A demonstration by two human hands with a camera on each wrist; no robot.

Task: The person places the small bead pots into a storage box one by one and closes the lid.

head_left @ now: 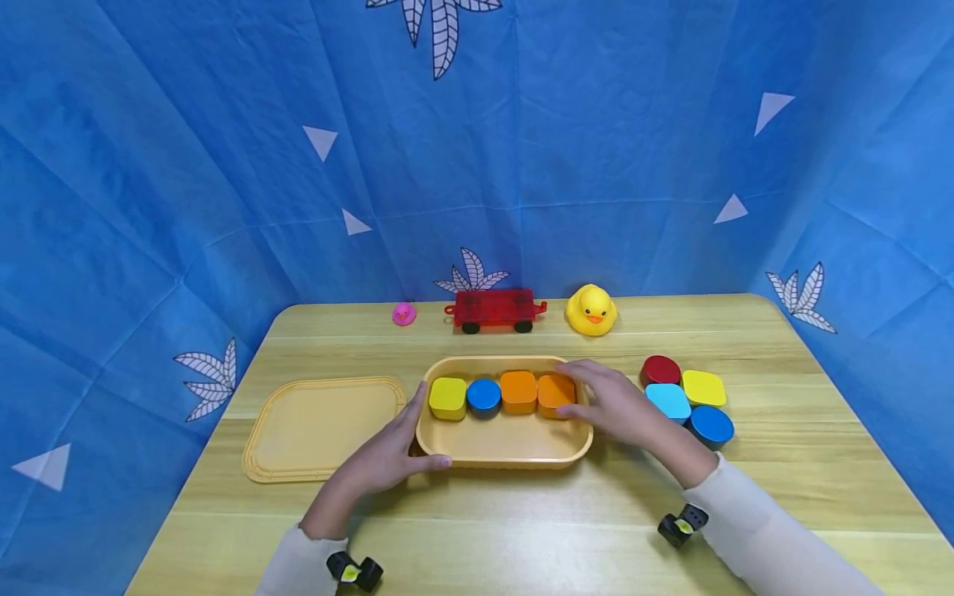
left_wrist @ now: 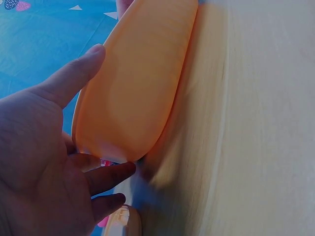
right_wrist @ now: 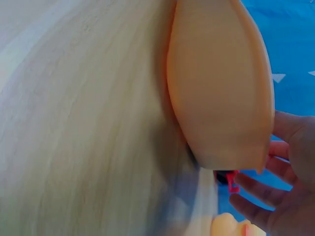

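A shallow tan plastic tub (head_left: 507, 447) stands at mid-table. In it lie a yellow block (head_left: 448, 396), a round blue block (head_left: 484, 396) and two orange blocks (head_left: 517, 389) in a row along the back. My left hand (head_left: 387, 451) grips the tub's left end, thumb over the front rim; the left wrist view shows its fingers spread round that end. Over the right rim reaches my right hand (head_left: 614, 401), pinching the rightmost orange block (head_left: 553, 396) between thumb and fingers. The tub wall (right_wrist: 221, 88) hides those fingertips in the right wrist view.
A flat tan lid (head_left: 320, 426) lies to the left. Several red, yellow and blue blocks (head_left: 710, 424) cluster right of my right hand. Along the back edge stand a small pink duck (head_left: 404, 314), a red toy wagon (head_left: 494, 308) and a yellow duck (head_left: 591, 311).
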